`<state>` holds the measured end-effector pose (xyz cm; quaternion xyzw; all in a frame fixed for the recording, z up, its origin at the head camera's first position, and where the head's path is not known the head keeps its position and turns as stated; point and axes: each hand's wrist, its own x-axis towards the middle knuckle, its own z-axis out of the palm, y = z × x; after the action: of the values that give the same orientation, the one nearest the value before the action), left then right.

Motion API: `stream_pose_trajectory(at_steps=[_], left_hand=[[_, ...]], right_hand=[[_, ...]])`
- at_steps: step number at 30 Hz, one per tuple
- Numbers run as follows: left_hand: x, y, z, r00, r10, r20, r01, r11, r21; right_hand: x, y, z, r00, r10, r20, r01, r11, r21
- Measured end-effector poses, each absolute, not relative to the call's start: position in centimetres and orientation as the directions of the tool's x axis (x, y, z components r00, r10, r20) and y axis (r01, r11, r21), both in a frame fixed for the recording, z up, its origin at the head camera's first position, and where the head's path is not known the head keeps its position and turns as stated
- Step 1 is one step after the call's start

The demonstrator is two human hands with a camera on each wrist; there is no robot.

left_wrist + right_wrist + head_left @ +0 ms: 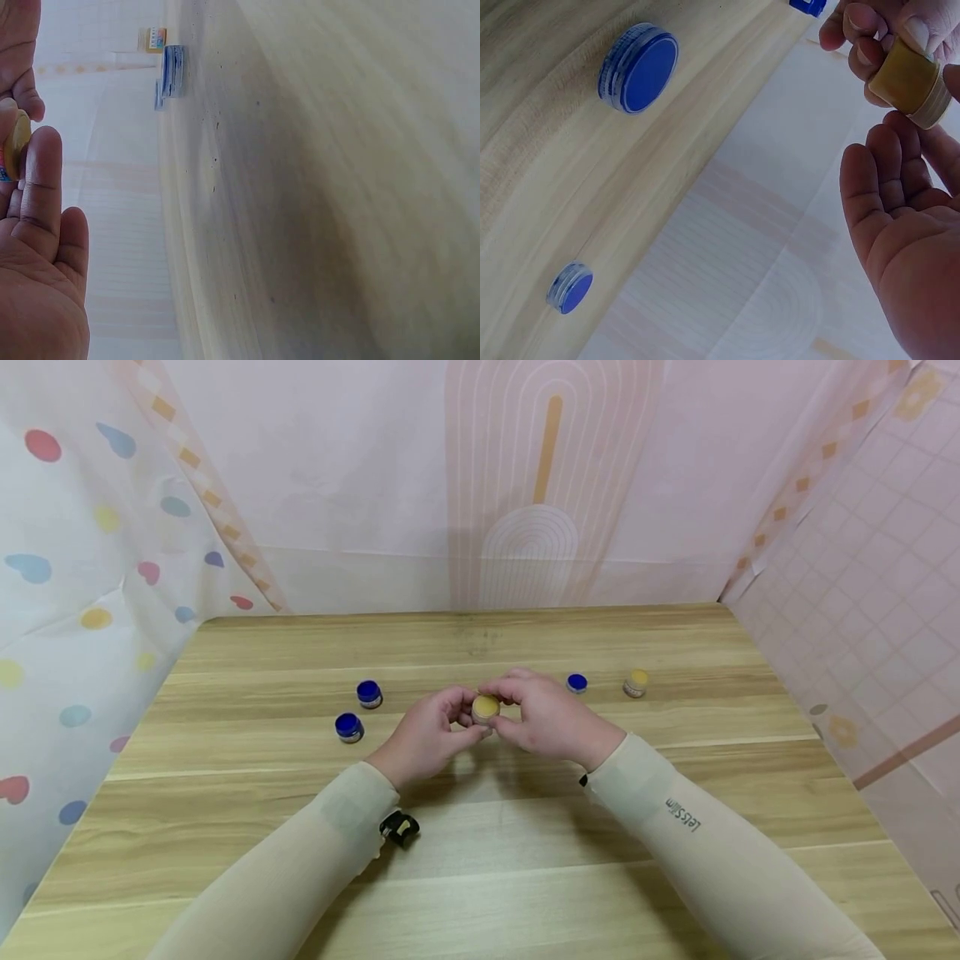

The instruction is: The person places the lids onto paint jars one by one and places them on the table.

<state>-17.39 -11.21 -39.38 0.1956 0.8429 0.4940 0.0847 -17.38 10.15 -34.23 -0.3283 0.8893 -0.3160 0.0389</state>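
Yellow jar [486, 707], small, one: held over the middle of the wooden table [480, 893], ribbed rim [931, 107] seemingly attached. Left hand [435, 732]: pinching the body. Right hand [553, 714]: thumb and fingers curled about the rim. Near 9 o'clock: blue jars [368, 694], two, apparently uncapped. Near 3 o'clock: blue cap [576, 683], then second yellow jar [635, 683], standing untouched. Second blue cap [639, 69]: shown by the right wrist view. Status, as judged: blue pair done, held jar in work, other yellow outstanding.
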Motion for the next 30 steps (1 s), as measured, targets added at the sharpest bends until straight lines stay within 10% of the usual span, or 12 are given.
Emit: stream_pose_trajectory(at_steps=[30], left_hand=[[-17.58,-11.07,-39.45,-0.901,0.430,0.066,0.267,0.425,0.865]], right_hand=[[-17.47,10.02,-34.31,-0.817,-0.565,0.115,-0.519,0.633,-0.574]])
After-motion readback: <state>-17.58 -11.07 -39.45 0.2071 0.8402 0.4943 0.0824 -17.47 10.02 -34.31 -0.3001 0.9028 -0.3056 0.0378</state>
